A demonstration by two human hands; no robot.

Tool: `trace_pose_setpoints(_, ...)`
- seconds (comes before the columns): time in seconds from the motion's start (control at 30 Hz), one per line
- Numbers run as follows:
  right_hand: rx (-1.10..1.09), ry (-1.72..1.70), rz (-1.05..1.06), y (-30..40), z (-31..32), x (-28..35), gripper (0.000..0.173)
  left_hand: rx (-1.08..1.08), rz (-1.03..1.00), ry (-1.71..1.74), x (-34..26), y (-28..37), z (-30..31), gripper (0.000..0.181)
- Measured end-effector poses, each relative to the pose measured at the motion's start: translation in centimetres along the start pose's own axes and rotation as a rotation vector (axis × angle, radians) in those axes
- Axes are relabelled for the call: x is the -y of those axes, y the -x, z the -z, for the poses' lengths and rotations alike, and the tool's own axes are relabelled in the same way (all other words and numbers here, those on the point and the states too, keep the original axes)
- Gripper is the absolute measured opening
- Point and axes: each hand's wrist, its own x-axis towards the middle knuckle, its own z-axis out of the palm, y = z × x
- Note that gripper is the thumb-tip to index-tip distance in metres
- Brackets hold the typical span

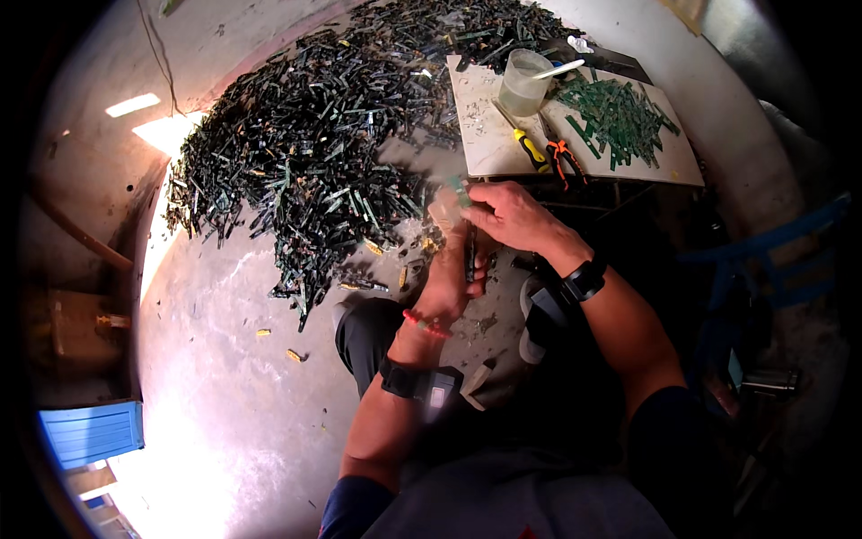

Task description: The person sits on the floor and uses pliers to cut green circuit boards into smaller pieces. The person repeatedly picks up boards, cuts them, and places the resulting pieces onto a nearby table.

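A small green strip (460,191), blurred, is pinched between the thumb and forefinger of my right hand (515,219). It looks like a piece of circuit board. My left hand (450,252) is just beside it, its fingers curled around a dark narrow strip (471,259) that points down toward my lap. The thumb side of this hand is blurred, so I cannot tell whether it touches the green strip. Both hands are close together in front of the board's near edge, above the concrete floor.
A large heap of dark strips (316,148) covers the floor ahead and left. On a pale board (481,145) lie a yellow-handled screwdriver (532,149), orange-handled pliers (564,162), a plastic cup (522,84) and a pile of green strips (616,121). Yellowish pieces (294,355) dot the floor.
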Motion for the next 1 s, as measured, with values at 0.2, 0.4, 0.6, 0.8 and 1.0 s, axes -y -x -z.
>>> trace_pose_setpoints(0.2, -0.019, 0.059, -0.036, 0.2, 0.5, 0.3, 0.014, 0.231, 0.121, 0.346, -0.3, -0.8, 1.2, 0.051)
trace_pose_setpoints(0.4, 0.214, 0.21, 0.156, 1.2, 0.2, 0.0, 0.024, 0.215, 0.108, 0.399, 0.3, -0.8, 1.7, 0.047)
trace_pose_setpoints(0.6, 0.051, 0.041, -0.157, 2.0, -0.1, -0.8, 0.02, 0.223, 0.119, 0.248, -0.1, 0.0, 1.0, 0.039)
trace_pose_setpoints(0.8, -0.192, -0.527, -0.539, 1.8, -0.8, -2.1, 0.025, 0.091, 0.096, 0.186, -0.5, 0.3, -1.6, 0.041)
trace_pose_setpoints(1.0, -0.056, -0.081, -0.156, 1.6, 0.2, -1.6, 0.013, 0.128, 0.01, 0.1, -0.2, 0.0, 0.6, 0.036)
